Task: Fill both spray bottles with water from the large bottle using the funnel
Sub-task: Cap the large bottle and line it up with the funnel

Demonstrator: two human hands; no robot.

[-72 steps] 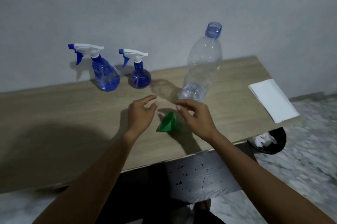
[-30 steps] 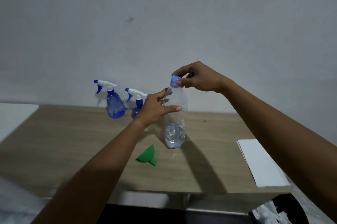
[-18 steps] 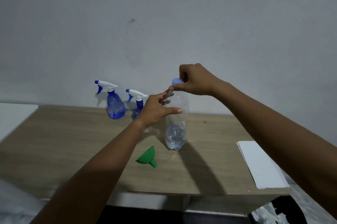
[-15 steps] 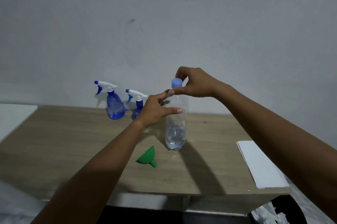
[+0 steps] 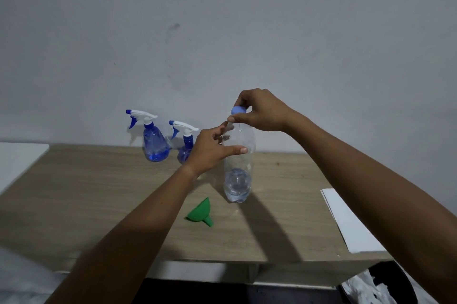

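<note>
Two spray bottles (image 5: 168, 140) stand left of the large bottle (image 5: 238, 167), funnel (image 5: 199, 213) lying in front.

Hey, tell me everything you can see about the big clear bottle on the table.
The large bottle is clear, thin-looking plastic, tall and rounded, and stands upright on the wooden table. It is mostly empty, with a little water pooled at the bottom. A pale blue cap sits at its neck, pinched by the right hand; whether it is loosened is unclear. The left hand grips its upper body. The green funnel lies nearby, not touching.
</note>
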